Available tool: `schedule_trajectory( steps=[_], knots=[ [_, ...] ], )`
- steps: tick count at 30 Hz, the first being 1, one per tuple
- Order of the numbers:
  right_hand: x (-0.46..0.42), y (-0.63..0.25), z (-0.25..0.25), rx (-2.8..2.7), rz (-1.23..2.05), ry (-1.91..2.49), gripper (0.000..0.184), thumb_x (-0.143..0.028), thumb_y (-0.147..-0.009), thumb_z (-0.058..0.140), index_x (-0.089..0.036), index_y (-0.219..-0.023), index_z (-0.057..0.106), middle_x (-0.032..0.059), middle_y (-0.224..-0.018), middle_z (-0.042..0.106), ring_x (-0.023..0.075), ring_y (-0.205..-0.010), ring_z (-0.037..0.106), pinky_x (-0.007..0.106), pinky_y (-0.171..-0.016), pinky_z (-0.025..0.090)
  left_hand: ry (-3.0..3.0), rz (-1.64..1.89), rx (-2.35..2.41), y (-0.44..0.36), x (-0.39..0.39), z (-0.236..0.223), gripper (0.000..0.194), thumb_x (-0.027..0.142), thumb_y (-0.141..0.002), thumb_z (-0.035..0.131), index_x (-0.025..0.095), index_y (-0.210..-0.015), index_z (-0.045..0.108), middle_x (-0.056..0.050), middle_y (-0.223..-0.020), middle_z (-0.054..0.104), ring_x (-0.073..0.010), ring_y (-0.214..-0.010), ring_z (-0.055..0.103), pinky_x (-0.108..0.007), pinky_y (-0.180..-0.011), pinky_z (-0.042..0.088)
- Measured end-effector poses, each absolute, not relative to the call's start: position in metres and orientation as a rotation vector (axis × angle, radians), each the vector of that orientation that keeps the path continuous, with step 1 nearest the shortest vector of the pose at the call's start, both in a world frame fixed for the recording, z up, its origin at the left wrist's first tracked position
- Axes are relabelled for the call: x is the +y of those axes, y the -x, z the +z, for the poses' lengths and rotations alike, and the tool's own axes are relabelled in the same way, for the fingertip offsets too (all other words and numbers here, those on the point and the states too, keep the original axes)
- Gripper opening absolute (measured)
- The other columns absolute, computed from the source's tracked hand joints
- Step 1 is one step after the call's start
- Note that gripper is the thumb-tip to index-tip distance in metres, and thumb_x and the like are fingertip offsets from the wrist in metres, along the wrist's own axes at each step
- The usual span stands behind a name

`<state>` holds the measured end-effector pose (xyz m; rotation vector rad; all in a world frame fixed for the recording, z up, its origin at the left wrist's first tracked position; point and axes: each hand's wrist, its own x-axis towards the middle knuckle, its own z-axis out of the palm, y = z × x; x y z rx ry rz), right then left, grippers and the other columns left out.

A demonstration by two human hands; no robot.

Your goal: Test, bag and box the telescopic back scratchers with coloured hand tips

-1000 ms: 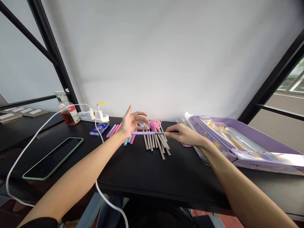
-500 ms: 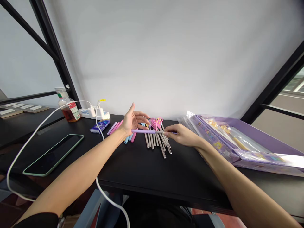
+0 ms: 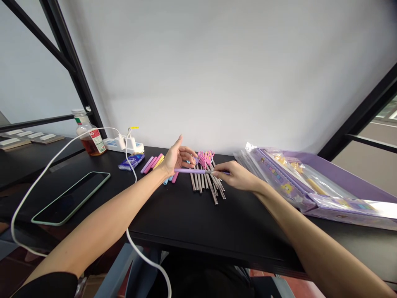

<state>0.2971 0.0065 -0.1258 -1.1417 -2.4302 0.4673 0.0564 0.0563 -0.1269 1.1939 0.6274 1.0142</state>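
My right hand [image 3: 233, 176] is closed around the metal rod of a back scratcher with a purple handle [image 3: 192, 171], held level over the table. A bit of purple shows past my fingers; its head is mostly hidden by the hand. My left hand [image 3: 178, 159] is open, thumb up and fingers loosely bent, with the handle's end against the heel of its palm. Just behind lies a bunch of metal rods [image 3: 214, 192] with pink claw-shaped heads [image 3: 205, 159]. Left of my left hand are several loose handle sleeves [image 3: 151, 163] in purple, pink and yellow, with blue ones partly behind the wrist.
A purple box [image 3: 350, 176] with plastic-wrapped items stands at the right. At the left are a phone [image 3: 71, 198], a bottle [image 3: 91, 138], a power strip [image 3: 108, 145], a blue packet [image 3: 132, 162] and a white cable [image 3: 145, 260] hanging over the table edge.
The view has shifted slightly. Both hands keep nearly the same pose, with the purple handle still between the left palm and the right fingers.
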Motion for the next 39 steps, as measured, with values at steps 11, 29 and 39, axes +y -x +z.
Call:
schedule_trajectory(
  steps=[11, 29, 39],
  knots=[
    [0.009, -0.294, -0.131, -2.425, 0.472, 1.128, 0.036, -0.039, -0.095, 0.048, -0.019, -0.065, 0.045, -0.0027, -0.061, 0.037, 0.0124, -0.060, 0.031, 0.031, -0.060, 0.027, -1.189, 1.066, 0.657, -0.061, 0.052, -0.126, 0.081, 0.080, -0.087, 0.042, 0.010, -0.063, 0.074, -0.007, -0.046, 0.059, -0.0150, -0.048, 0.060, -0.024, -0.048, 0.049],
    [0.006, -0.287, -0.134, -2.404, 0.495, 1.090, 0.038, -0.041, -0.095, 0.049, -0.020, -0.064, 0.043, -0.0035, -0.059, 0.036, 0.0116, -0.058, 0.030, 0.029, -0.058, 0.027, -1.243, 1.120, 0.671, -0.061, 0.055, -0.131, 0.070, 0.069, -0.092, 0.048, 0.011, -0.063, 0.074, -0.008, -0.047, 0.059, -0.0152, -0.050, 0.061, -0.023, -0.048, 0.049],
    [0.007, -0.286, -0.135, -2.403, 0.477, 1.083, 0.040, -0.044, -0.095, 0.049, -0.020, -0.064, 0.045, -0.0031, -0.059, 0.039, 0.0117, -0.058, 0.031, 0.030, -0.058, 0.028, -1.237, 1.124, 0.692, -0.065, 0.050, -0.130, 0.070, 0.067, -0.093, 0.048, 0.010, -0.061, 0.073, -0.007, -0.047, 0.058, -0.0155, -0.049, 0.061, -0.023, -0.047, 0.051]
  ],
)
